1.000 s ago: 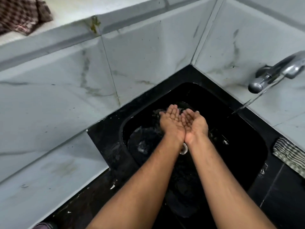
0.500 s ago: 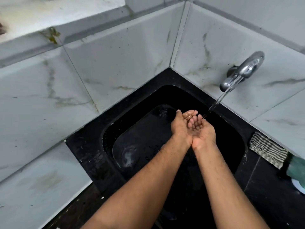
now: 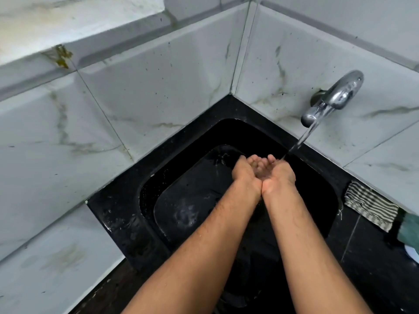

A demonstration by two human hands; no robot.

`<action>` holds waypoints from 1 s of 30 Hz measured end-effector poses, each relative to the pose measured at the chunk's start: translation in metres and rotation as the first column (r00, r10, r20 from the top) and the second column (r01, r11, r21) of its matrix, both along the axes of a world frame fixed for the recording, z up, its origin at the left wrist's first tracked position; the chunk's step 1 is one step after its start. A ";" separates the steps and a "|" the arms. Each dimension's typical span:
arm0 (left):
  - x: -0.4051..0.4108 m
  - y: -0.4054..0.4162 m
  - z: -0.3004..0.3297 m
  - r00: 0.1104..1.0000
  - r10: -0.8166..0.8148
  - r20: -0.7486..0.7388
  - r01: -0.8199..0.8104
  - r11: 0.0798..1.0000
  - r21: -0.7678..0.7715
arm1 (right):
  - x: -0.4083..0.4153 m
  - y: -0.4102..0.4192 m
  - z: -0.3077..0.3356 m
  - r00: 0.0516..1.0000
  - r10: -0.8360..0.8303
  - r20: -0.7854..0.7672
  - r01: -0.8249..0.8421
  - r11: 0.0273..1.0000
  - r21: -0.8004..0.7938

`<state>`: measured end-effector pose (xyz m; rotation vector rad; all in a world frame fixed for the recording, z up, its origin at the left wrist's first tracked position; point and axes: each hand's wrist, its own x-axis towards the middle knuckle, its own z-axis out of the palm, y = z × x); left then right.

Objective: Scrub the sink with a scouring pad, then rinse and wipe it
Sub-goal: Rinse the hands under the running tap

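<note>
Both hands cupped together over the black sink [image 3: 127, 214], palms up, heels touching, fingers loosely curved and holding nothing solid. Left hand [image 3: 246, 172] sits on the left side of the cup, right hand [image 3: 280, 175] on the right, nearer the tap. Fingertips of both overlap at the far edge of the cup; a bit of water looks pooled in the palms, though blur makes that hard to confirm. Chrome tap [image 3: 333, 98] is wall-mounted on the right-hand tiled wall, spout pointing down-left, running. Water stream [image 3: 302, 139] falls diagonally from the spout and lands at the far right edge of the right hand, by the fingertips. Sink is a square black basin set in a black surface [image 3: 374, 268], tucked into the corner where two marble-look tiled walls [image 3: 158, 87] meet. Basin floor is wet, with a faint whitish smear and droplets left of the forearms. Both forearms bare, reaching in from the bottom of the view across the basin. Striped cloth [image 3: 371, 207], grey and white, lies flat on the surface right of the sink, against the wall. Just beyond it at the right edge, a teal object [image 3: 410, 230], cropped, can't tell what it is. Scouring pad not visible anywhere in view. Yellow-brown stain [image 3: 62, 57] on the ledge grout upper left.
</note>
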<state>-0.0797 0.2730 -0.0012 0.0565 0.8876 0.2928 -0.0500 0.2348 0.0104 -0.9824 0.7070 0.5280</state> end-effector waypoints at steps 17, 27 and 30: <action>-0.012 0.005 -0.009 1.000 0.028 0.009 -0.029 0.990 0.135 | -0.009 -0.006 -0.009 0.998 -0.055 -0.021 0.057 0.993 0.099; -0.014 -0.034 0.020 0.999 -0.032 0.007 0.030 0.975 0.221 | -0.009 -0.035 0.007 0.998 -0.057 -0.002 0.056 0.974 0.218; -0.012 -0.041 0.026 0.998 -0.013 0.054 0.002 0.980 0.201 | -0.012 -0.040 0.018 0.997 -0.076 0.034 0.064 0.963 0.263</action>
